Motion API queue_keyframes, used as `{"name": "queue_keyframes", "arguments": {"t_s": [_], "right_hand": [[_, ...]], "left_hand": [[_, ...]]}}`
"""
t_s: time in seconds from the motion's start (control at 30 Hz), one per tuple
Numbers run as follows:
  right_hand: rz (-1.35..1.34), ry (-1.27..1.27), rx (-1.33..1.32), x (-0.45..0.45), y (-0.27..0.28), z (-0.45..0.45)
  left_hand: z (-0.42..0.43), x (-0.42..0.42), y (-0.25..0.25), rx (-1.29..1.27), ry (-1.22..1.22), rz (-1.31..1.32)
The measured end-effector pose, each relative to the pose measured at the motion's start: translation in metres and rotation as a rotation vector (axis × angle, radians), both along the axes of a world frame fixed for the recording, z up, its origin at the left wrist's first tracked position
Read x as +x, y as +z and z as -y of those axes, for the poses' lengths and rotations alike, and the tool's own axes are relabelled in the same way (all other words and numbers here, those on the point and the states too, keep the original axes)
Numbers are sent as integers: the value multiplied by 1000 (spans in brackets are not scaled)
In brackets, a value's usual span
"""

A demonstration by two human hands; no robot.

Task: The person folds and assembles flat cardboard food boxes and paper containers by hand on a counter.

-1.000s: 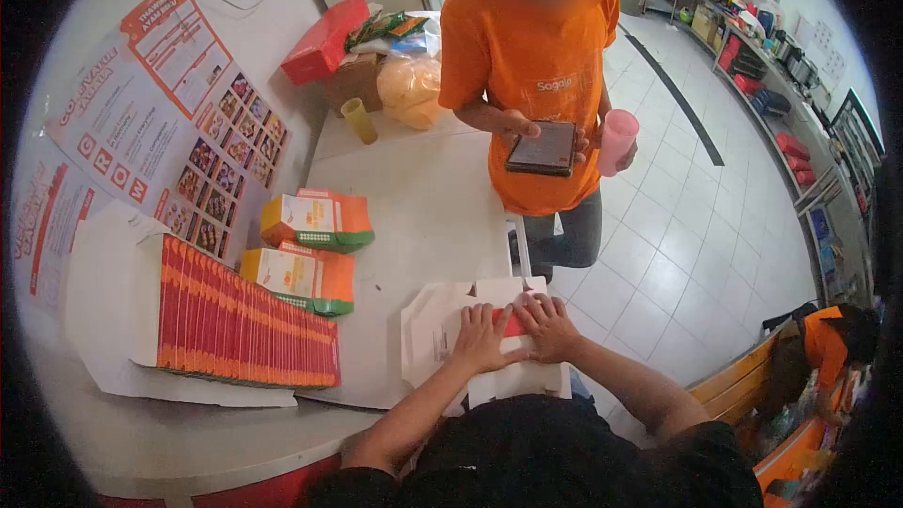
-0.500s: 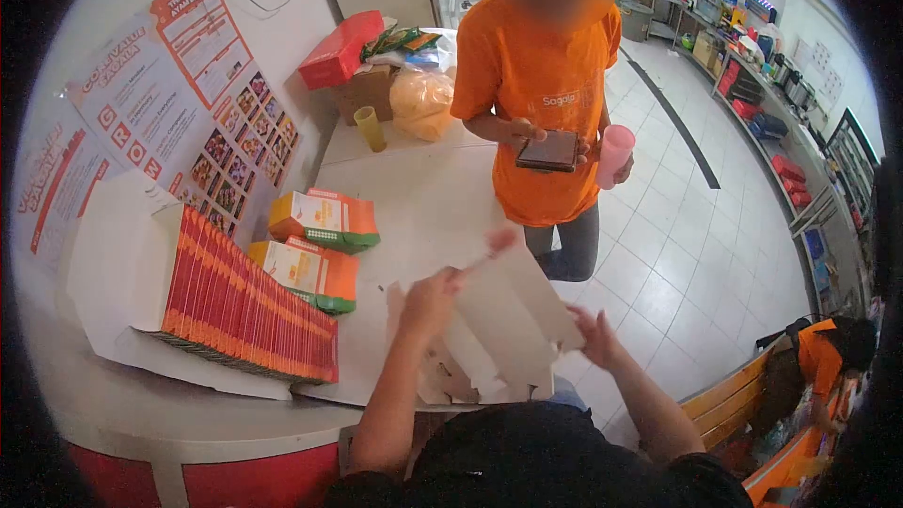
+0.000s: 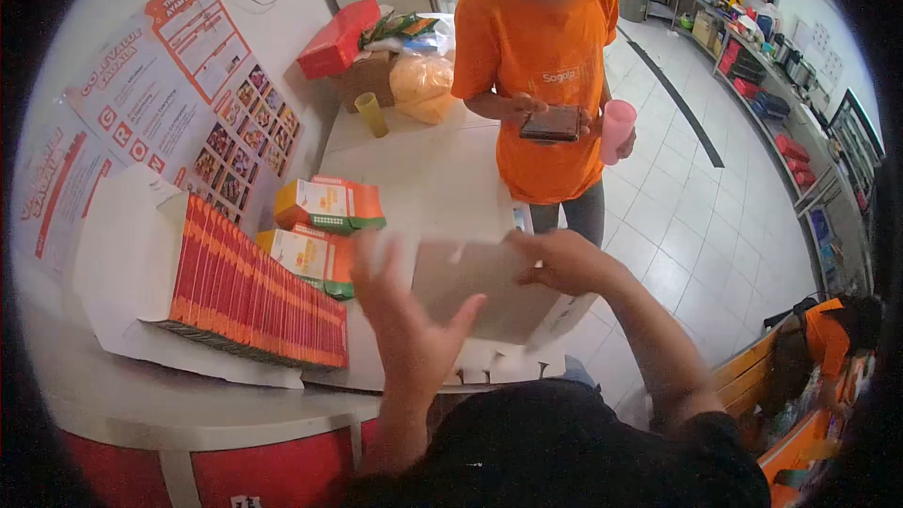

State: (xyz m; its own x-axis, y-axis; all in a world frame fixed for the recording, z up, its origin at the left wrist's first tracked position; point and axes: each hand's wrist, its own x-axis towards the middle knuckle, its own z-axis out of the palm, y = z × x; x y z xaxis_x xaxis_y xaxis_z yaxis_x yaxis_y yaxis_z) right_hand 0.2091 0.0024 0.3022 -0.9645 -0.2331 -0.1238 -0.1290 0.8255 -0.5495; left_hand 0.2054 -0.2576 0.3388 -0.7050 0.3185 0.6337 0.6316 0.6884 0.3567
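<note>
A white and grey cardboard piece (image 3: pixel 475 287), partly folded up, stands at the near edge of the table in front of my body. My left hand (image 3: pixel 404 320) is at its left side, fingers spread and somewhat blurred, with nothing in it. At the upper right edge of the cardboard, my right hand (image 3: pixel 564 263) pinches the board between thumb and fingers. To the left, a large open white carton (image 3: pixel 127 273) holds a long row of red and orange packets (image 3: pixel 254 296).
Two yellow, orange and green boxes (image 3: pixel 329 204) (image 3: pixel 306 254) lie behind the packets. A yellow cup (image 3: pixel 372 115), a red box (image 3: pixel 340 39) and a plastic bag (image 3: pixel 421 85) are farther back. A person in orange (image 3: pixel 536 66) stands opposite, holding a tablet and pink cup.
The cardboard has gone from flat under both hands to raised and folded. My left hand has let go of a small red thing seen half a second ago. My right hand has moved onto the board.
</note>
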Motion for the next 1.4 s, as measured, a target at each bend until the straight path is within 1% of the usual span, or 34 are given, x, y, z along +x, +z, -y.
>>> {"name": "queue_keyframes", "arguments": {"t_s": [0.03,0.1,0.13,0.17,0.2,0.23,0.3,0.33,0.4,0.43,0.47,0.53,0.57,0.6,0.63,0.7,0.73,0.77,0.83,0.87,0.97,1.0,1.1,1.13,1.17,1.23,1.27,1.3,1.33,1.4], "right_hand": [[23,129,51,-13,4,7],[59,390,155,-38,3,21],[34,442,101,-46,-9,21],[7,493,49,-57,-27,21],[-17,544,-3,-67,-44,22],[-3,514,109,-70,-60,28],[34,439,329,-68,-97,45],[-32,373,380,-65,-118,48],[-146,280,321,-58,-150,47],[-193,241,289,-50,-154,51],[-140,250,349,-42,-157,52],[-298,239,300,-26,-187,48],[-377,231,275,-16,-207,47],[-312,244,310,-9,-228,47],[-332,243,308,-1,-222,47],[-361,239,299,21,-211,45],[-315,255,321,20,-230,45],[-304,239,310,22,-250,48],[-297,206,297,13,-263,53],[-256,214,305,10,-266,53],[-126,242,294,0,-251,53],[3,241,183,-5,-224,47],[-276,-116,-594,-4,-252,16],[-322,-359,-568,6,-244,6],[-365,-596,-533,18,-235,-3],[-459,-845,-281,54,-244,-29],[-301,-944,-316,71,-266,-41],[-138,-1041,-352,90,-305,-50],[25,-1136,-389,99,-327,-56],[330,-1006,-450,111,-300,-66]], "left_hand": [[-5,-5,14,-213,-49,84],[-13,-40,-3,-459,-220,305],[-19,-63,-14,-600,-203,591],[-22,-86,-33,-733,-181,878],[-16,-118,-79,-782,-366,956],[-9,-140,-117,-832,-557,1034],[-9,-135,-137,-865,-446,1029],[-9,-129,-150,-881,-394,1038],[-8,-132,-187,-862,-303,1009],[-6,-122,-199,-850,-256,1007],[-4,-108,-211,-783,-188,974],[-6,-73,-219,-659,-52,889],[0,-57,-231,-579,-65,778],[5,-40,-246,-494,-78,665],[4,-31,-253,-410,-97,548],[1,-16,-259,-456,-87,437],[1,-8,-261,-481,-81,387],[5,-7,-267,-494,-108,404],[9,-25,-276,-513,-159,423],[8,-26,-278,-561,-143,498],[13,-35,-295,-531,-159,462],[12,-38,-285,-545,-174,527],[-1,-25,-224,-442,-110,278],[-8,-15,-203,-351,-177,184],[-11,-6,-203,-446,-285,405],[-17,15,-205,-619,-490,843],[-22,23,-202,-730,-505,885],[-27,33,-197,-845,-523,928],[-28,39,-195,-961,-540,965],[-19,45,-221,-843,-571,873]]}}
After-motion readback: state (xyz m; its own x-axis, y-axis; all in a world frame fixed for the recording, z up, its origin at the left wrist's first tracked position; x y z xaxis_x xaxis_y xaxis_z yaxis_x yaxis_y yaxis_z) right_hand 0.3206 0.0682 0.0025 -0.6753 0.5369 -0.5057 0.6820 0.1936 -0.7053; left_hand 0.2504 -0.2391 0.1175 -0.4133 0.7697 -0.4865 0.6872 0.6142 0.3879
